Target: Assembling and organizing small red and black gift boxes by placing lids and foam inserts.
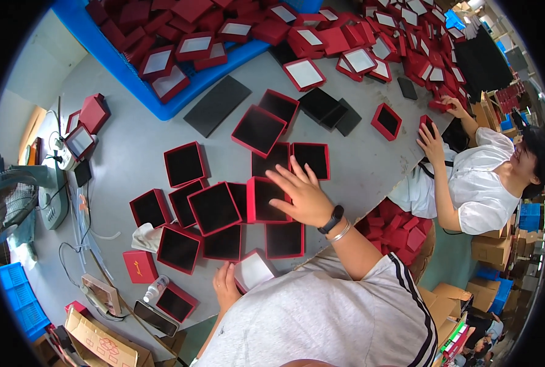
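My right hand (pixel 306 196) is spread over an upright red box with a black insert (pixel 263 205), its fingertips reaching onto the insert and the box behind. It grips nothing. Close to my body, my left hand (pixel 225 285) is at the left side of a red box with a white inside (pixel 254 271). Its fingers lie along that box's edge, and my shirt hides part of the box. Around both hands sit several more black-lined red boxes, such as one at the middle (pixel 214 208) and one at the front (pixel 284 238); some overlap or lean on each other.
A blue crate (pixel 125 79) heaped with red boxes stands at the far left; more boxes pile up far right. Black pads (pixel 217 106) lie behind. At left are a white cloth (pixel 145 237), a small bottle (pixel 156 289) and a phone (pixel 155 318). A co-worker (pixel 468 171) handles boxes at right.
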A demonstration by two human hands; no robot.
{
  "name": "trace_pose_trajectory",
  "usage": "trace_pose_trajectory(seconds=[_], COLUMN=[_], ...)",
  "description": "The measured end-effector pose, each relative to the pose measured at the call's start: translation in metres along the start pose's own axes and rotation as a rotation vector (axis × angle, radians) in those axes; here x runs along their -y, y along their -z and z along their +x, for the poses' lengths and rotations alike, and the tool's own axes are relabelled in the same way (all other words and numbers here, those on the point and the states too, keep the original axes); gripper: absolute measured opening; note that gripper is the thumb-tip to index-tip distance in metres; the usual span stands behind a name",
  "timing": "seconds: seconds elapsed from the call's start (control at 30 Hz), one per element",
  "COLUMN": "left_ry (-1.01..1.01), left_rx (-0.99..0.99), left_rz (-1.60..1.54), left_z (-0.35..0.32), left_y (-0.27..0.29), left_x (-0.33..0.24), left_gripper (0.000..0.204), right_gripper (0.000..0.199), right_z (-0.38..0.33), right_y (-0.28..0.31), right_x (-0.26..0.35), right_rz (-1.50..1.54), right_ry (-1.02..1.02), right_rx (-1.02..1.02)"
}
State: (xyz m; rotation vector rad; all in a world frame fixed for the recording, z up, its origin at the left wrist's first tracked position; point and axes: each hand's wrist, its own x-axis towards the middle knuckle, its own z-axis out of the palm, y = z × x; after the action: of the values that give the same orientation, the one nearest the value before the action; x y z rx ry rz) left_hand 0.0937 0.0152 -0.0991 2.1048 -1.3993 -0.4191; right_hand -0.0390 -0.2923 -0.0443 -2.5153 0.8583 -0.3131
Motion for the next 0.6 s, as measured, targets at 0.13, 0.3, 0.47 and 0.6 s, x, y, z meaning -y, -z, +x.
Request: trace_pose_trajectory(seconds=[0.13,0.3,0.47,0.6], left_ry=[-0.007,-0.020,-0.024,-0.023], left_rx=[0.005,0.011,0.000,0.010], left_rz=[-0.015,-0.017,0.005,0.012], left_z=[0.003,0.003,0.002,0.002], left_y=[0.003,0.005,0.005,0.002], left_x=[-0.004,-0.005,-0.006,-0.004], left_gripper=[0.081,0.088,0.091,0.094], right_gripper=[0.045,0.046,0.034,0.029], right_z=[-0.023,-0.070,-0.097,-0.092], right_y=[0.017,0.051,0.069,0.083], right_x=[-0.021,-0.060,-0.139,-0.197], right_rz=[-0.065,-0.106,-0.201,-0.204], right_ry=[-0.053,-0.145,-0.263,-0.384], right_rx=[0.033,0.005,-0.138,-0.313])
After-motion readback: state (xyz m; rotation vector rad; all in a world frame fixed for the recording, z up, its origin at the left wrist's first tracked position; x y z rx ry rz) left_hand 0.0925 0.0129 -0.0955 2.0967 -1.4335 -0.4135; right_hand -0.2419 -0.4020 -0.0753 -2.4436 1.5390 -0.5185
